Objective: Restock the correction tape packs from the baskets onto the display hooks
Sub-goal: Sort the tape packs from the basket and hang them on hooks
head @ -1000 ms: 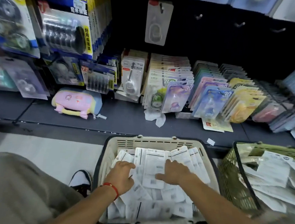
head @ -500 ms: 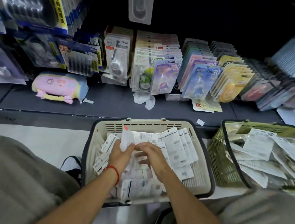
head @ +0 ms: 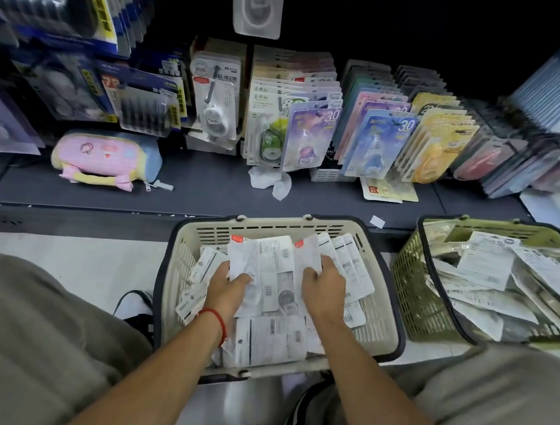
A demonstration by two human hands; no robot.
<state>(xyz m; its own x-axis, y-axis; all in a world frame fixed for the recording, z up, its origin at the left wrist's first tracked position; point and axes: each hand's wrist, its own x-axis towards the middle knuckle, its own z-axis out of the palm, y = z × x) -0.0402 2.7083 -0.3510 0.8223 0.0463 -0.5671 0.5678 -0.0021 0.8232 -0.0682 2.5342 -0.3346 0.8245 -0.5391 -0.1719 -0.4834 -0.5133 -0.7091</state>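
Note:
A cream basket on the floor in front of me is full of white correction tape packs lying back side up. My left hand, with a red string on its wrist, grips a pack that has a red tag at its top. My right hand grips a second red-tagged pack beside it. Both packs are lifted a little above the pile. A green basket to the right holds more white packs. Rows of hanging packs fill the display behind the shelf.
A dark shelf ledge runs behind the baskets, with a pink pouch, crumpled paper and a loose card on it. A clear pack hangs alone higher up. My knees frame both sides, and shoes show below.
The view has tilted down and closer to the cream basket. Both hands went from resting on the pile to each lifting a red-tagged pack, and they have spread apart.

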